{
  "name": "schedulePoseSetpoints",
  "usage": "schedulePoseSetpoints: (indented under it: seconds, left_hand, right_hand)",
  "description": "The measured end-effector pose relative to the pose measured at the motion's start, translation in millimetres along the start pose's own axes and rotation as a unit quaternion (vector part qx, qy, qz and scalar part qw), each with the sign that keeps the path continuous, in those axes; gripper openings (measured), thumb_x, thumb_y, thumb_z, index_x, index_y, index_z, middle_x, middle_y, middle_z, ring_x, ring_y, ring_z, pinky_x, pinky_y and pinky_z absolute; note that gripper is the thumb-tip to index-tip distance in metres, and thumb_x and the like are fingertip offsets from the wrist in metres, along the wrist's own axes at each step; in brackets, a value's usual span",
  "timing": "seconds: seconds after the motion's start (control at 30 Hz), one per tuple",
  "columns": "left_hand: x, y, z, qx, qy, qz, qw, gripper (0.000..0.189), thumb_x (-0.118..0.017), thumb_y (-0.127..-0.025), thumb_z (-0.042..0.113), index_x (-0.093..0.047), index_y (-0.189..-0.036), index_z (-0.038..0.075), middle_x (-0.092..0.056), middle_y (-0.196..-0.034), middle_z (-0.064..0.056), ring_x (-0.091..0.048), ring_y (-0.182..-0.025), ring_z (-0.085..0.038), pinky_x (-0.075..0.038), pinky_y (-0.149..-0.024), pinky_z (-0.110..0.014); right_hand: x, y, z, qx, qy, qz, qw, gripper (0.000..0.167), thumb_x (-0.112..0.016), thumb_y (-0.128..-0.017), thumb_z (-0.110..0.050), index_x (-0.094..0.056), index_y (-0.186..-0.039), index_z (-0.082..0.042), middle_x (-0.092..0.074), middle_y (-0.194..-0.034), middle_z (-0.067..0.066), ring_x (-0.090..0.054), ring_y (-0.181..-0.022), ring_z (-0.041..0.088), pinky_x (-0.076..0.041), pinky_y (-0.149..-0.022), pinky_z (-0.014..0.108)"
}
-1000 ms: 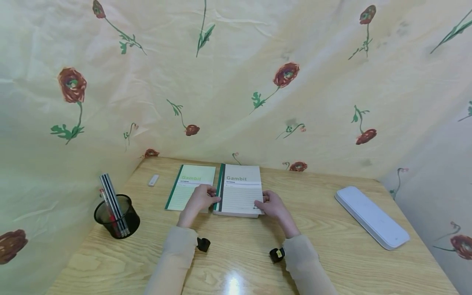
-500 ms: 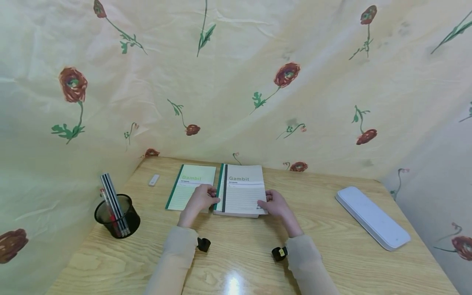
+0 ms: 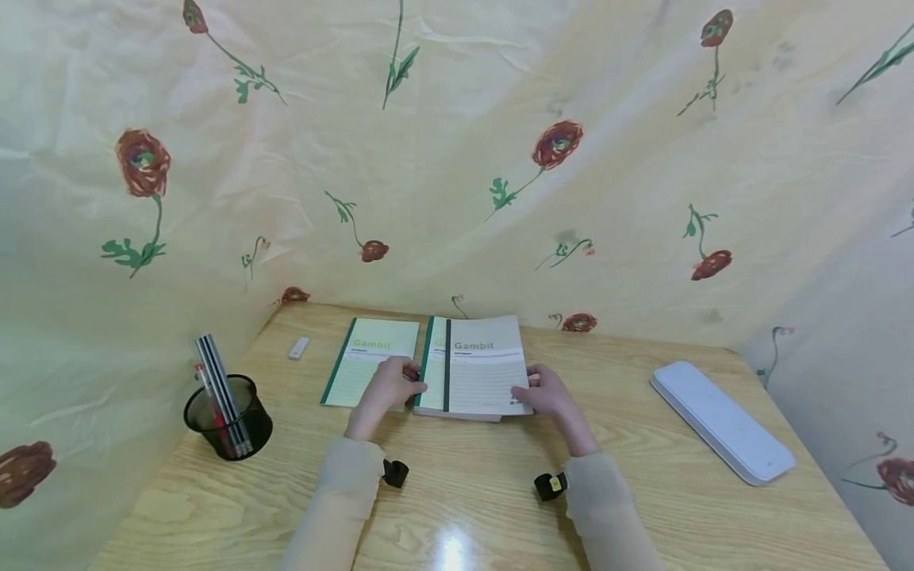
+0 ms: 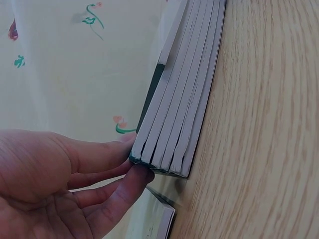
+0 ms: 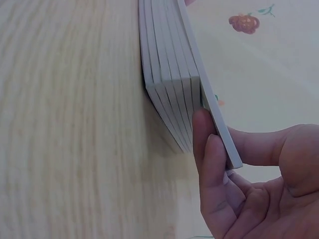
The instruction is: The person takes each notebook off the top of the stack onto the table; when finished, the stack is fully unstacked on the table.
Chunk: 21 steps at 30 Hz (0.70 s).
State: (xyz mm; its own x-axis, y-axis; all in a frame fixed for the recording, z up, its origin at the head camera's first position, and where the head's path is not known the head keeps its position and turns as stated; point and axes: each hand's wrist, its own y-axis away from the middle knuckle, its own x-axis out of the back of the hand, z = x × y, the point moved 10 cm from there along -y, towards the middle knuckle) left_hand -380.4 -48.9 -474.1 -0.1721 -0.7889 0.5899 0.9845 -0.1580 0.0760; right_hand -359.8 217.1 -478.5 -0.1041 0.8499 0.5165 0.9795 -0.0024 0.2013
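The top notebook [image 3: 488, 369] overhung its stack [image 4: 180, 99], apparently mid-separation.
On the bench [image 3: 467, 476], the left hand [image 3: 388, 384] gripped the stack's spine, the right hand [image 3: 550, 390] pinched the notebook; sliding it clear seemed called for.

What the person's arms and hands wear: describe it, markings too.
The left sleeve and right sleeve are plain pale beige and wrinkled. At their ends sit a left black device and a right black device, the latter with a yellow patch. The left hand and right hand wear no gloves.
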Motion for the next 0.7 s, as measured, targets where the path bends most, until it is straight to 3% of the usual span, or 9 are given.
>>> schedulePoseSetpoints:
  seconds: [0.7]
  left_hand:
    - [-0.6, -0.4, 0.2, 0.0, -0.005, 0.0, 1.0, 0.031, -0.075, -0.088, 0.006, -0.066, -0.116, -0.004, -0.068, -0.103, -0.012, -0.064, -0.098, -0.027, -0.053, -0.086, -0.041]
  right_hand:
    - [39.0, 1.6, 11.8, 0.009, -0.016, 0.015, 0.9997, 0.048, -0.066, -0.092, -0.002, -0.044, -0.133, 0.011, -0.064, -0.107, 0.029, -0.065, -0.08, 0.02, -0.052, -0.063, 0.027]
